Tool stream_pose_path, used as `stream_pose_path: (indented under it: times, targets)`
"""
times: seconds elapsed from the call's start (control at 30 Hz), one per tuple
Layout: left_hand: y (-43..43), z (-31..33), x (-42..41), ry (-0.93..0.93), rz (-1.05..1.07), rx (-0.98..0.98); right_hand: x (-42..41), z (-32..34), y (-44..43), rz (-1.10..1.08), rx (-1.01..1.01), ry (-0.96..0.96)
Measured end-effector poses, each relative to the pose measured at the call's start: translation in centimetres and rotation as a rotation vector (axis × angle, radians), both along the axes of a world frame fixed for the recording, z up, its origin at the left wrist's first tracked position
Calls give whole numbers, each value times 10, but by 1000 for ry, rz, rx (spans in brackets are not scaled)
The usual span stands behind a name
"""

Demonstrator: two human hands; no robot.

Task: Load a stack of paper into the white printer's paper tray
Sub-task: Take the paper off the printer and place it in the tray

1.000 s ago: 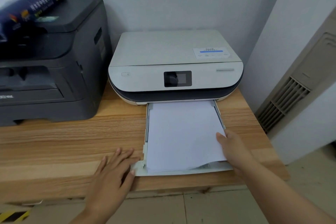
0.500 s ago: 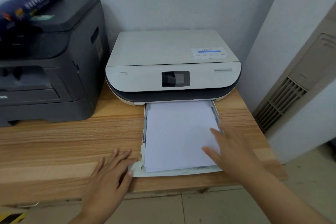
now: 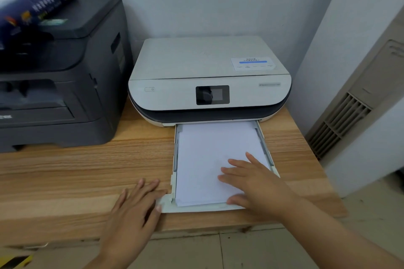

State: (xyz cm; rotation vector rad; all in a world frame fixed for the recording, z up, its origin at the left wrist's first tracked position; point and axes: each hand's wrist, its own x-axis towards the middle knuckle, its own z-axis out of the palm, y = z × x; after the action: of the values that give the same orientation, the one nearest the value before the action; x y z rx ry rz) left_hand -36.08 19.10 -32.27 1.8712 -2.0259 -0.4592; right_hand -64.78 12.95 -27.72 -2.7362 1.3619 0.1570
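Note:
The white printer (image 3: 207,76) sits on a wooden table (image 3: 76,170) against the wall. Its paper tray (image 3: 175,206) is pulled out toward me. A white stack of paper (image 3: 203,159) lies flat inside the tray. My right hand (image 3: 253,183) rests palm down on the near right part of the stack, fingers spread. My left hand (image 3: 135,209) lies flat on the table with its fingertips touching the tray's front left corner. Neither hand grips anything.
A large black printer (image 3: 59,72) stands to the left, with a blue paper ream package (image 3: 30,2) on top. A beige floor air-conditioner unit (image 3: 360,98) stands to the right of the table. The table's front edge is just under my hands.
My right hand left the stack's right edge and moved onto the top of the paper, pressing it flat. The raised front corner of the stack has dropped into the tray. My left hand stayed put.

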Motion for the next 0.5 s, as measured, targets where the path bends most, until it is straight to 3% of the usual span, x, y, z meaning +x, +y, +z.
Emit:
stream_pose_path:
  times: [0.5]
  targets:
    - [0,-1,1,2,-6,10,5,-21,3,-80,-165,-31]
